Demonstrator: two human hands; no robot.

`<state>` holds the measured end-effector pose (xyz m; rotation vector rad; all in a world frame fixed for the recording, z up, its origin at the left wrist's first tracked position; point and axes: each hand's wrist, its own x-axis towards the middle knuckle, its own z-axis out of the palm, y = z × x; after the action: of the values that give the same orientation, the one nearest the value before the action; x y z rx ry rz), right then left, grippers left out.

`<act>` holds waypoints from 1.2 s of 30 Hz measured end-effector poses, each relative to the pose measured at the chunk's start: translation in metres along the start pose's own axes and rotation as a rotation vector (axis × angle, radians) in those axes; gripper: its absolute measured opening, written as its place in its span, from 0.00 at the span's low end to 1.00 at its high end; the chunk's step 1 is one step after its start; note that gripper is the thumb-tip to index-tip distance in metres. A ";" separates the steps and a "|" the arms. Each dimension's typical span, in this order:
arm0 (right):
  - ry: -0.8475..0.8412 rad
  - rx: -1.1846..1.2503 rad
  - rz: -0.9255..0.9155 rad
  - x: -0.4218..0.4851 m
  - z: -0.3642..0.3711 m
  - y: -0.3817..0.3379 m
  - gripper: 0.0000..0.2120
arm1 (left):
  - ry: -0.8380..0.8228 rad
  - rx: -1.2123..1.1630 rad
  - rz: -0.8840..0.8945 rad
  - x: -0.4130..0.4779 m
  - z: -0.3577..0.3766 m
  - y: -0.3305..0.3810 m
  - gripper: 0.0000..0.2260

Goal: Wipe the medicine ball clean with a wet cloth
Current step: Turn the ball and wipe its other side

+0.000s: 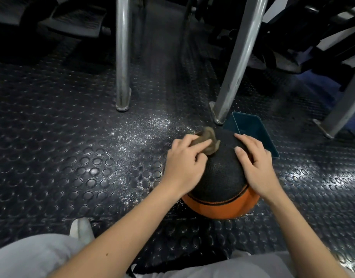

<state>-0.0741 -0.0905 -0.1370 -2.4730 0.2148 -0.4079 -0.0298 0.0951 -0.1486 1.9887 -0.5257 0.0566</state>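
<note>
Grey knees (32, 255) are seen nearest. The left grip (184, 163) is curled round the cloth (211, 137), which is pressed on top of the ball (220, 173). The ball is steadied by the right grip (254, 165), laid flat with nothing held, on the floor (313, 187). Small firm circles should be rubbed, and the ball turned.
</note>
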 end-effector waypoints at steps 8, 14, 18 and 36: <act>0.002 -0.040 -0.012 -0.004 0.007 -0.013 0.21 | -0.029 -0.020 -0.163 0.015 -0.009 -0.024 0.16; 0.018 -0.136 -0.055 -0.019 0.016 -0.034 0.23 | 0.023 -0.111 -0.257 0.020 -0.019 -0.021 0.15; 0.024 -0.139 -0.064 -0.019 0.016 -0.035 0.24 | -0.084 0.095 0.033 0.005 -0.019 0.012 0.21; 0.001 -0.067 -0.030 -0.005 0.010 -0.024 0.32 | -0.172 0.116 0.021 0.009 -0.021 0.025 0.16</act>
<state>-0.0741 -0.0647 -0.1317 -2.5443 0.1947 -0.4209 -0.0271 0.1006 -0.1155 2.1131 -0.6665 -0.0734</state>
